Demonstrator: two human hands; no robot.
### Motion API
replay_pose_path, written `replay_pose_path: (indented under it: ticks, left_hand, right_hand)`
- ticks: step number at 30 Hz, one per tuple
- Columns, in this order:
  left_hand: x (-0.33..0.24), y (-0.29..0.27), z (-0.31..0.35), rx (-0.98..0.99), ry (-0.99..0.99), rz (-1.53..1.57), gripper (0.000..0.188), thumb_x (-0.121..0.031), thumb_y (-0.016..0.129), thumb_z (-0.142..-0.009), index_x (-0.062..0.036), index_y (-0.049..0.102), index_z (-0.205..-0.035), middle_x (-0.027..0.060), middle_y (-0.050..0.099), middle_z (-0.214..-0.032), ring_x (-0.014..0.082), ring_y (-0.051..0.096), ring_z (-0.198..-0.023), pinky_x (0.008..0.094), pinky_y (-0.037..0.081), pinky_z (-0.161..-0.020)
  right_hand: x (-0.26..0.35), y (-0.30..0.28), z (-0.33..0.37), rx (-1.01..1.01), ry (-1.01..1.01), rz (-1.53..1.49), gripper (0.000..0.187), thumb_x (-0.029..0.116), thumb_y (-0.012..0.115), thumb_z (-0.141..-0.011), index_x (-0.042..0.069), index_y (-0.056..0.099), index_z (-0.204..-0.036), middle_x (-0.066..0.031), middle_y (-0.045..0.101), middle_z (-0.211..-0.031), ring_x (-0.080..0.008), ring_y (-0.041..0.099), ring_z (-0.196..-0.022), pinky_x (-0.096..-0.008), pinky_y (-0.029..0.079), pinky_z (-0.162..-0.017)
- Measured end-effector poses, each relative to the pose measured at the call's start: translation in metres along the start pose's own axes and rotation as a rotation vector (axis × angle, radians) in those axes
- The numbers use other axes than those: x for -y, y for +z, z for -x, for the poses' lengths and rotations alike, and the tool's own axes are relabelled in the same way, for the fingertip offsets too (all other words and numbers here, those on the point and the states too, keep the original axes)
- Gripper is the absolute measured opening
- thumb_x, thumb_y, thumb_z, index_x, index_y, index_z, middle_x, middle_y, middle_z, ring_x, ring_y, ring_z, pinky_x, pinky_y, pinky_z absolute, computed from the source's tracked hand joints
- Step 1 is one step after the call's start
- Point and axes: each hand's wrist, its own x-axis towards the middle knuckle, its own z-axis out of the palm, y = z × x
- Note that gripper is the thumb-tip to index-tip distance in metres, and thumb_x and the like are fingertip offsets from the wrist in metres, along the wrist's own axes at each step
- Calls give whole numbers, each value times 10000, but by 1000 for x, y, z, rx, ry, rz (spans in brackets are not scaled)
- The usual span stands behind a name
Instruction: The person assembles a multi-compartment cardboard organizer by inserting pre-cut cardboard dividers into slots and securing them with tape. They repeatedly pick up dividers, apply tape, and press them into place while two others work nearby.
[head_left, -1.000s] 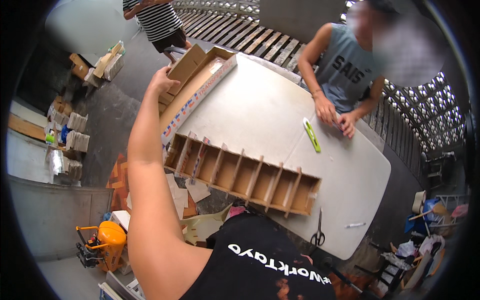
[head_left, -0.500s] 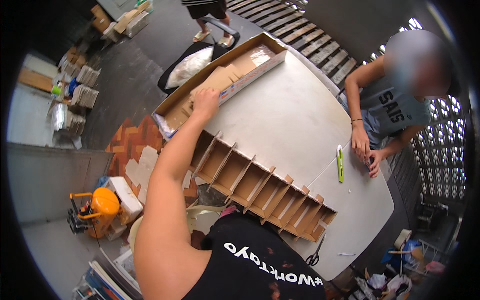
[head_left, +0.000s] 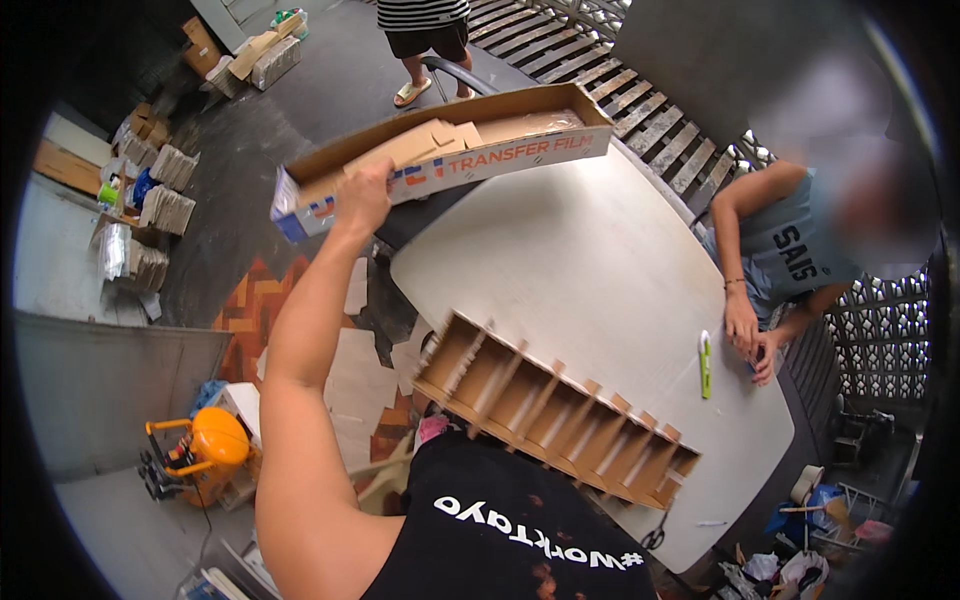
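My left hand [head_left: 364, 195] reaches far out, its fingers curled over the near wall of a long, shallow cardboard box [head_left: 500, 155] with printed white sides. Flat brown cardboard pieces [head_left: 410, 146] lie inside that box, close to my fingers. Nearer my body, along the table's near edge, rests a long cardboard tray [head_left: 550, 410] split by several upright dividers into narrow compartments. My right hand does not show.
Across the white table [head_left: 520, 270] a seated co-worker [head_left: 790, 240] brings both hands together at its right edge. A green utility knife [head_left: 705, 365] lies near them. Scissors [head_left: 655, 535] stick out beside the tray. An orange machine [head_left: 215, 440] stands left on the floor.
The long box has swung with my left hand, its far end now further right and its printed side facing me more. The whole view has shifted slightly.
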Motion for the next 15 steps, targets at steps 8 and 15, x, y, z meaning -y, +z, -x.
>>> replay_pose_path:
  ticks: [8, 15]
  left_hand:
    - [224, 97, -184, 257, 104, 196, 195, 79, 581, -762, -46, 571, -911, 177, 676, -891, 397, 634, -964, 479, 452, -851]
    - [306, 256, -240, 275, 235, 139, 223, 125, 558, -755, -59, 597, -874, 182, 662, -854, 405, 625, -966, 584, 356, -1102]
  right_hand:
    - [109, 78, 4, -76, 139, 165, 313, 331, 677, -899, 42, 741, -1003, -122, 746, -976, -245, 698, -890, -385, 524, -785]
    - [156, 103, 57, -31, 418, 344, 308, 330, 685, -898, 46, 742, -1003, -112, 748, -976, -240, 698, -896, -379, 523, -790]
